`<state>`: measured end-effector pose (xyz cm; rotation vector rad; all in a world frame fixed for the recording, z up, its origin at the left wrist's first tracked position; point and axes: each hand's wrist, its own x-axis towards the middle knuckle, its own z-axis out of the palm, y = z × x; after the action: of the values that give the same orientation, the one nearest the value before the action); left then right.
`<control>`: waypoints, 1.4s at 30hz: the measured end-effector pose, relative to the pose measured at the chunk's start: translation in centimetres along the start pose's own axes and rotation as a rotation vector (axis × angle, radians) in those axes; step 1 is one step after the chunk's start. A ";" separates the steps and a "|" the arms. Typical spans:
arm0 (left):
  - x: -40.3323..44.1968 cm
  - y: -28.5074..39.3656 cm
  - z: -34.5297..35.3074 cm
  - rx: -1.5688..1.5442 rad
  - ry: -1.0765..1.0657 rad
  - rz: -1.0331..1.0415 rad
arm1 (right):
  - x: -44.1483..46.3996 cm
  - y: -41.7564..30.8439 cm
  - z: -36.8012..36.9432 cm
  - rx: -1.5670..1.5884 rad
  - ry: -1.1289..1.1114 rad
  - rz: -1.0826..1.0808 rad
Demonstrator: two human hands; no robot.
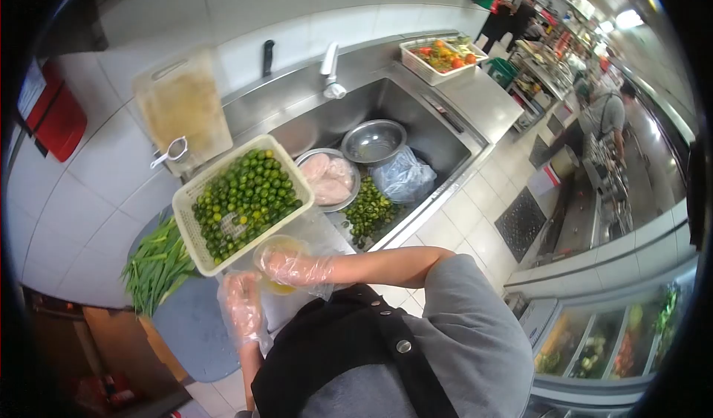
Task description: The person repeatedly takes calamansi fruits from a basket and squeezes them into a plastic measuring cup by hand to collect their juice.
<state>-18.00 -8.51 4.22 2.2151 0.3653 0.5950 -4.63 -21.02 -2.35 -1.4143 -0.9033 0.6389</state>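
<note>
Both my hands wear loose clear plastic gloves. My right hand (291,266) is over a clear bowl (279,287) with yellowish liquid in it, its fingers curled together; what they hold is too small to make out. My left hand (243,305) is at the bowl's left side, fingers closed, and anything inside them is hidden. Just beyond the hands, a cream plastic basket (180,208) holds many small green limes (249,195), a few of them yellowish. Squeezed green lime halves (368,211) lie heaped in the sink's near part.
In the steel sink (453,150) are a bowl of pale raw meat (327,179), a metal bowl (373,141) and a plastic bag (403,174). Green leaves (157,262) lie on a grey board (200,344) at left. A strainer (177,149) hangs by a cutting board (182,106). A co-worker (605,113) stands right.
</note>
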 end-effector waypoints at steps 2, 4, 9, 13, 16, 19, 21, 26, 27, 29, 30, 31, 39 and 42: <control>0.5 1.0 0.3 0.132 -0.018 0.128 | 0.0 -5.5 -1.0 -0.366 -0.026 0.056; 0.8 1.8 0.5 0.269 -0.024 0.245 | 0.5 -3.0 -0.8 -0.516 0.023 -0.056; 1.1 1.7 1.0 0.167 -0.060 0.243 | 0.6 -2.3 -0.7 -0.626 0.051 -0.144; 1.3 -0.8 0.5 0.180 0.045 0.214 | 1.1 0.2 -0.7 -0.971 -0.015 -0.383; 2.7 -1.5 -1.0 0.253 0.020 0.119 | 0.5 -0.1 -0.3 -0.454 -0.036 -0.176; 5.3 -5.9 -1.2 0.350 0.208 0.136 | -0.4 -1.8 0.5 -0.745 0.053 -0.378; 7.9 -8.2 -1.6 0.332 0.207 0.122 | -0.3 -4.4 -0.3 -0.720 0.030 -0.279; 14.3 -12.8 0.6 0.478 -0.229 0.123 | -1.8 -8.7 -7.2 -1.206 0.116 -0.016; 15.0 -13.8 1.9 0.569 -0.346 0.075 | -2.5 -8.8 -9.4 -1.210 0.126 -0.010; 16.3 -18.9 4.5 0.671 -0.437 0.126 | -4.2 -8.8 -13.2 -1.304 0.292 -0.086; 17.1 -20.2 5.5 0.778 -0.522 0.169 | -4.7 -9.4 -13.7 -1.314 0.312 -0.070; 17.3 -19.0 5.4 0.769 -0.532 0.196 | -5.4 -10.3 -14.2 -1.267 0.384 0.176; 17.0 -10.3 2.2 0.748 -0.692 0.094 | -6.8 -8.3 -16.2 0.938 0.325 0.109; 16.4 -9.9 1.7 0.621 -0.563 0.060 | -5.6 -7.3 -16.2 1.076 0.246 0.086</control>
<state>-3.81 4.01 0.52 2.8645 0.1986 -0.1638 4.83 -35.18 5.08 -0.5296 -0.1966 0.8152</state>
